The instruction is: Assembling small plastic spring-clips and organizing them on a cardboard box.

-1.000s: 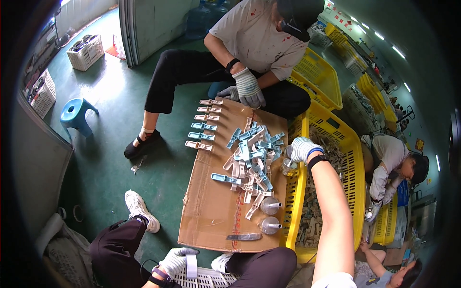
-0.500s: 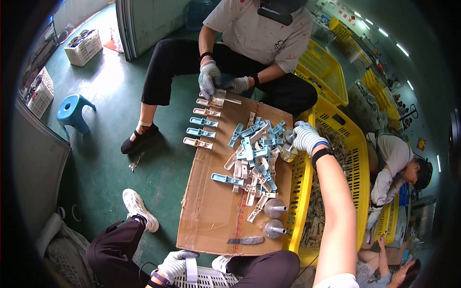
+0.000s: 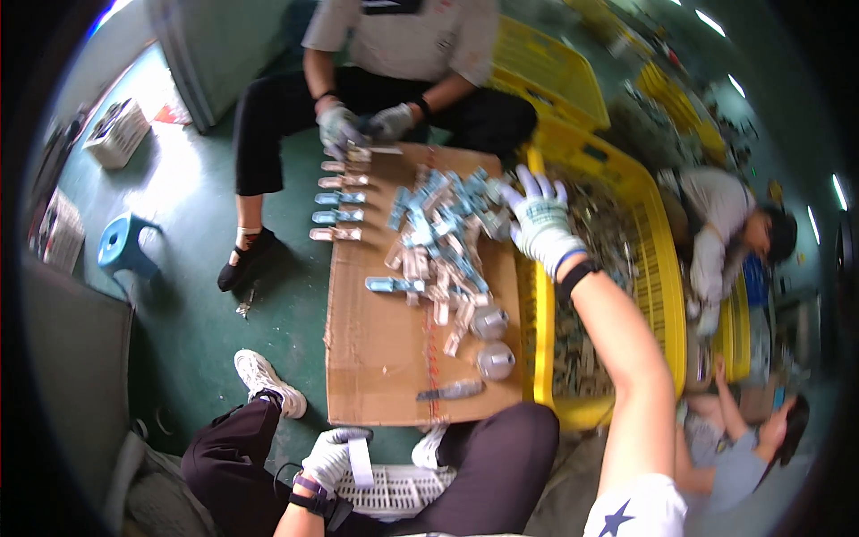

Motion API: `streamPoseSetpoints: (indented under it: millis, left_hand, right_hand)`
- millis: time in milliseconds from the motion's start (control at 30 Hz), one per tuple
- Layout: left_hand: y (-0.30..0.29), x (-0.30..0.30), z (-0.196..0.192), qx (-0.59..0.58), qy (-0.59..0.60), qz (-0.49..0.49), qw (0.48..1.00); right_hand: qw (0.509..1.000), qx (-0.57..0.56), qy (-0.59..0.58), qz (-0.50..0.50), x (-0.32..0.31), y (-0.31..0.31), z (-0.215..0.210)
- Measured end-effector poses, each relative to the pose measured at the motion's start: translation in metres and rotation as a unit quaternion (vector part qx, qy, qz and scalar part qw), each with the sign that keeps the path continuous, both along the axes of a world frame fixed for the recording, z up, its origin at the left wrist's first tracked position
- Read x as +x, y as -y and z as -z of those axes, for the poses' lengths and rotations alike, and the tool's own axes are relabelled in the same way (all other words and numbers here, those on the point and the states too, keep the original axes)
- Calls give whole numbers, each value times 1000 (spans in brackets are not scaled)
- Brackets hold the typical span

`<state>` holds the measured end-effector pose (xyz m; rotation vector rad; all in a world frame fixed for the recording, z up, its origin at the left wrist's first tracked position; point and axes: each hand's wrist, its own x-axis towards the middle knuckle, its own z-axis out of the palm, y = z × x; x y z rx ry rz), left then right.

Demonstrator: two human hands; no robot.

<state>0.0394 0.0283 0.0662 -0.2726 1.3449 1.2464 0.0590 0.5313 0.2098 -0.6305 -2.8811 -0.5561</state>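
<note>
Cardboard worktop (image 3: pixel 371 358), bare toward its near-left corner
Right hand (image 3: pixel 542 224) spreads its fingers beside the clip pile (image 3: pixel 438 228); left hand (image 3: pixel 327 458), off the near edge, grips a white strip (image 3: pixel 361 463).

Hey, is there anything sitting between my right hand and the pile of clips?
Yes, it seems so: blurred, clear rounded pieces near the right edge of the cardboard lie between your open right hand and the pile of clips. Whether the hand touches them, I can't tell.
</note>
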Motion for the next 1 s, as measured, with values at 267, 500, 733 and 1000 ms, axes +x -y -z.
streamPoseSetpoints:
  millis: [267, 500, 733, 1000]
  left_hand:
    - [3, 3, 7, 95, -83, -30, 992]
    - [-8, 13, -1, 55, -40, -45, 997]
    - [-4, 15, -26, 27, -87, -53, 994]
    - [-11, 16, -21, -49, -97, -56, 992]
  right_hand:
    - [956, -62, -287, 16, 222, 68, -63]
    - [699, -128, -580, 398, 551, 129, 83]
    - [718, -458, -220, 475, 572, 195, 351]
    - [724, -585, 82, 355, 521, 338, 426]
